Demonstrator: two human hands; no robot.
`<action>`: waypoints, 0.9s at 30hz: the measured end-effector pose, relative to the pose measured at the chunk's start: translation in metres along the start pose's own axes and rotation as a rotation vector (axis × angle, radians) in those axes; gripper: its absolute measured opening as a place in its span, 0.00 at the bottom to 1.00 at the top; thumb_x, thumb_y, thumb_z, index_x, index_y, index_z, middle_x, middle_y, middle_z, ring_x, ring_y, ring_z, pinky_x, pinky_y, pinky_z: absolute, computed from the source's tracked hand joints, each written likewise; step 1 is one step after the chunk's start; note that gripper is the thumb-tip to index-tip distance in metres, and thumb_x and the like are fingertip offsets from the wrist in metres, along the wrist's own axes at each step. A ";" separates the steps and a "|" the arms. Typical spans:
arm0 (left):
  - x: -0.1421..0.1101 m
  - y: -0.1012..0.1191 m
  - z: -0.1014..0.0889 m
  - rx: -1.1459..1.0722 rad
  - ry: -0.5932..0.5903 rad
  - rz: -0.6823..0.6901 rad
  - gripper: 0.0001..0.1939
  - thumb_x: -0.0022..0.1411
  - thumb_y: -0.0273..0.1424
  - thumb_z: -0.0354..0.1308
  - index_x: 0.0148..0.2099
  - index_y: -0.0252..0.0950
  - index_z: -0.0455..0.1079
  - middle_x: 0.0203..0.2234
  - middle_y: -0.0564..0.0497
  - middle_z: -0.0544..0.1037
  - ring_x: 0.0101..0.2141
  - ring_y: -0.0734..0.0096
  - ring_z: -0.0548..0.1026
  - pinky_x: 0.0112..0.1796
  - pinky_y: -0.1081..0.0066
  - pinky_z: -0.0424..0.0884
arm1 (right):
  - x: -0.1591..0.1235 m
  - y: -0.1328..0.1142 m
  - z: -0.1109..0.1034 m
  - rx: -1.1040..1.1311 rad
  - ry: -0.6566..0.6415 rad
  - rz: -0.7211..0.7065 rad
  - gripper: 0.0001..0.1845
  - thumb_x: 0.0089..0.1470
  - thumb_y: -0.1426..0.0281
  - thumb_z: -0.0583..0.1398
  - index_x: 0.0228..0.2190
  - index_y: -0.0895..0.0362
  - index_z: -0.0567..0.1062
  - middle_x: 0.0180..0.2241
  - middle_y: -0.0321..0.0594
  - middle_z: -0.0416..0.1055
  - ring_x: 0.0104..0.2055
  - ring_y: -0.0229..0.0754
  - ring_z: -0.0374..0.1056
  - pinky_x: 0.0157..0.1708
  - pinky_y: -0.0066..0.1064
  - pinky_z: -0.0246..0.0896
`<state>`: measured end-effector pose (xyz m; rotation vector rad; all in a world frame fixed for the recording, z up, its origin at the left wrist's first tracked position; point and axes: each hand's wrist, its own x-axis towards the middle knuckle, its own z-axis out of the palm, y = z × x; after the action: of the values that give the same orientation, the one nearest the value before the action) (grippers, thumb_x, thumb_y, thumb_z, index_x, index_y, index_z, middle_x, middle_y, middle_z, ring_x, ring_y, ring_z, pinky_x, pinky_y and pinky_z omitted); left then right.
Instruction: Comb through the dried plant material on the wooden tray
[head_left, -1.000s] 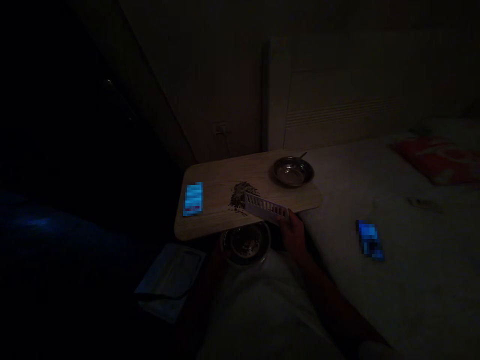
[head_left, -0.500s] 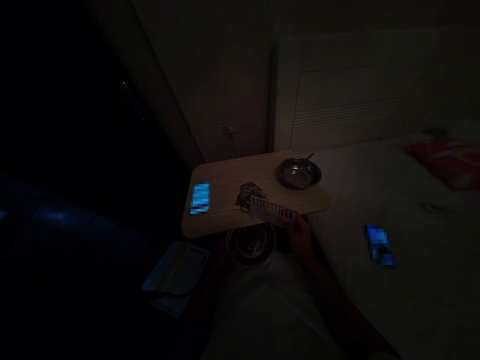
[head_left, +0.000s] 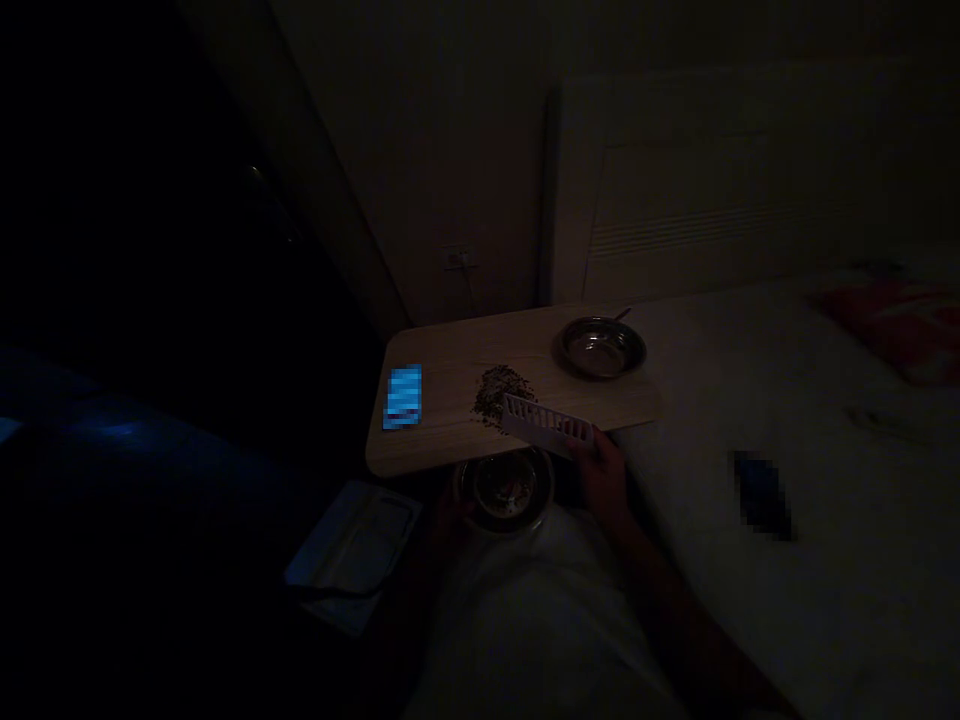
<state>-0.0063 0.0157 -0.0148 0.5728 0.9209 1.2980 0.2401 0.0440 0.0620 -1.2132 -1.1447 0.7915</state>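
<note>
My right hand (head_left: pixel 604 475) is closed on the near end of a pale slotted plastic strip (head_left: pixel 547 420), whose row of openings runs along its upper side. The strip's far end lies against a heap of small dark and pale seeds or grains (head_left: pixel 499 390) on a wooden board-like table (head_left: pixel 450 345). Below the table's front edge, over my lap, sits a round metal bowl (head_left: pixel 546 508) with some bits inside. My left hand (head_left: pixel 459 508), very dark, is at the bowl's left rim and seems to grip it; its fingers barely show.
A shiny metal bowl (head_left: pixel 604 350) with a handle poking out stands at the table's back right. A lit, pixelated screen (head_left: pixel 403 397) lies at the left. A pale flat box-like thing (head_left: pixel 352 555) is lower left. On the bed (head_left: pixel 690 400) lies a dark pixelated object (head_left: pixel 761 495).
The pixelated object on the bed has gone from bright blue to dark, and the room looks dimmer. Hands, strip and heap stay almost the same; the view shifts slightly.
</note>
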 end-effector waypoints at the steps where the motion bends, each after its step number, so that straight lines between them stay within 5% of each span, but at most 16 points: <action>1: -0.001 0.000 0.001 0.001 -0.004 0.001 0.34 0.43 0.26 0.67 0.56 0.43 0.72 0.53 0.48 0.78 0.59 0.42 0.68 0.56 0.49 0.66 | 0.000 0.001 0.000 -0.002 0.001 -0.001 0.15 0.56 0.60 0.62 0.41 0.56 0.79 0.38 0.41 0.80 0.39 0.47 0.74 0.41 0.37 0.69; 27: 0.001 -0.002 -0.003 0.007 -0.015 0.012 0.36 0.42 0.27 0.69 0.57 0.44 0.72 0.55 0.48 0.77 0.60 0.42 0.67 0.57 0.49 0.66 | 0.002 0.005 -0.005 0.067 -0.003 0.076 0.17 0.48 0.61 0.66 0.39 0.57 0.80 0.35 0.40 0.80 0.36 0.48 0.74 0.38 0.37 0.70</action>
<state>-0.0078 0.0161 -0.0182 0.5940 0.9110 1.3001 0.2458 0.0454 0.0574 -1.2059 -1.0714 0.8827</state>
